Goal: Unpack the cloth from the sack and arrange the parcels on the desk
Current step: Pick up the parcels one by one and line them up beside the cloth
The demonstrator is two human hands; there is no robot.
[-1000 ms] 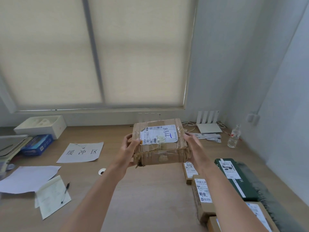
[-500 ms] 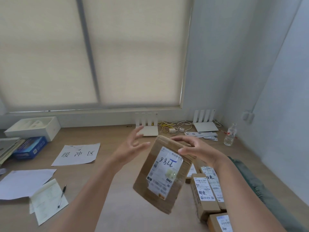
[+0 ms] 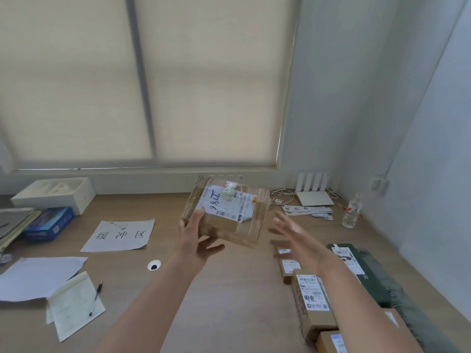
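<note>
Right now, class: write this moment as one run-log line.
parcel: tilted, raised above desk | left hand: touches parcel's edge | right hand: open, apart from parcel

A pale roller blind [image 3: 204,85] covers the window. At the back left sits a white moulded box [image 3: 53,193], with a blue box [image 3: 49,222] just beside it. A sheet with three handwritten characters [image 3: 119,235] lies flat near a round cable grommet [image 3: 154,265]. A pen [image 3: 96,298] rests on a yellowish notepad [image 3: 76,307], which overlaps loose white paper [image 3: 38,276]. At the back right stand a white router [image 3: 314,197], paper slips [image 3: 308,212] and a water bottle [image 3: 352,211].
</note>
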